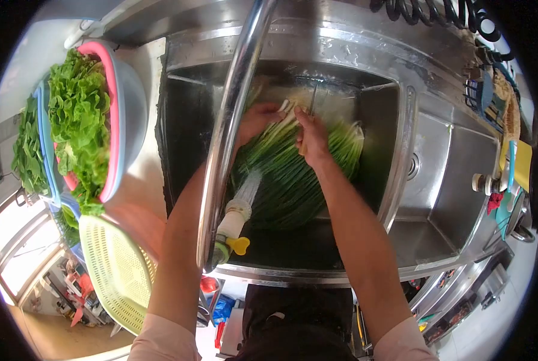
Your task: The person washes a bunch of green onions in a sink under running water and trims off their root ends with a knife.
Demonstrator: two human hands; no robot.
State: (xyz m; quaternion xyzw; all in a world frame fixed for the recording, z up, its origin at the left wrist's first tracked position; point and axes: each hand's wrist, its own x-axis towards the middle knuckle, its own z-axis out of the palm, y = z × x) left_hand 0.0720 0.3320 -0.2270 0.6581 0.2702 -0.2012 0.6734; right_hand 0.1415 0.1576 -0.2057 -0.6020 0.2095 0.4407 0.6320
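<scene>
A large bundle of green onions (287, 180) lies in the steel sink, white root ends toward the far side. My left hand (260, 122) is closed around the white ends of some of them at the bundle's upper left. Close beside it, my right hand (312, 137) grips a knife (314, 99) whose thin blade points away from me; a bit of tan handle shows below the fist. Water sprays from the white faucet head (237, 215) onto the leaves. Its metal pipe (230, 114) crosses in front of my left forearm.
On the left stand a pink-rimmed basin (113, 120) of lettuce (79, 114), a blue basin (45, 144) with leafy greens, and a pale yellow basket (109, 271). A second sink bowl (443, 180) is at right. A black coiled hose (425, 12) hangs at the top.
</scene>
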